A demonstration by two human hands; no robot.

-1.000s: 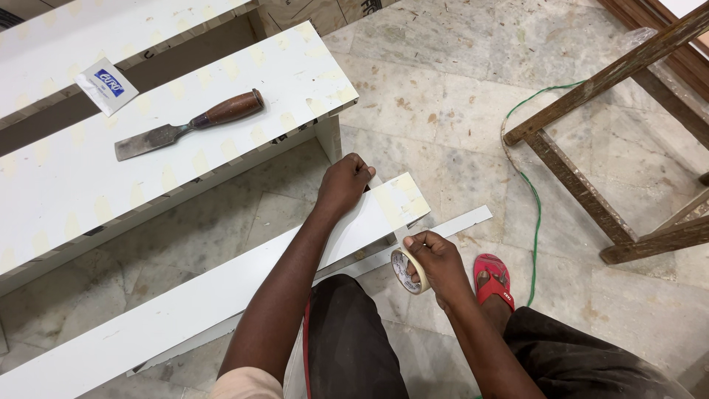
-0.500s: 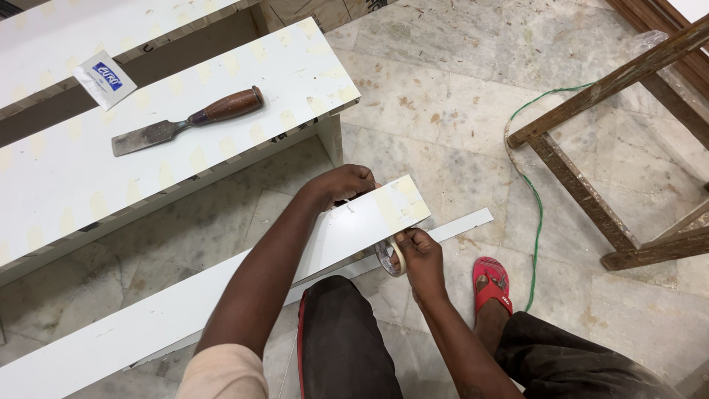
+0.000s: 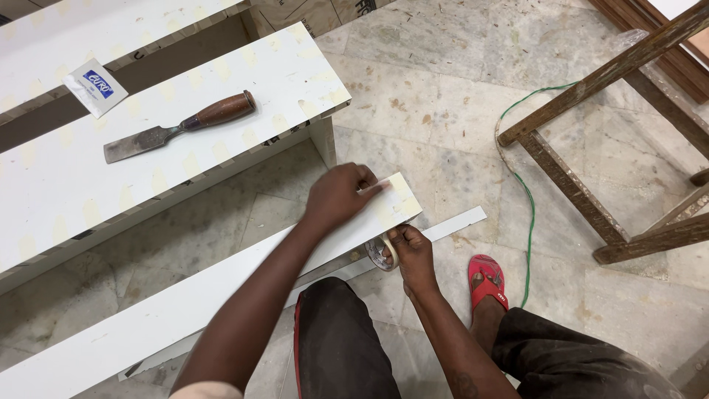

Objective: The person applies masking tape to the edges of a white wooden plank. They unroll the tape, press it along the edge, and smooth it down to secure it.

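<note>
Now — tape roll [image 3: 383, 253] against white board [image 3: 221, 295]

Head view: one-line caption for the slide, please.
Left hand presses a white board while right hand holds a tape roll at its edge.

The left hand [image 3: 341, 195] lies palm down, fingers stretched flat and pointing right, its forearm running down to the lower left. The right hand [image 3: 410, 250] sits just below it, fingers curled closed, apparently pinching, wrist bent, forearm angling back toward the body.
</note>
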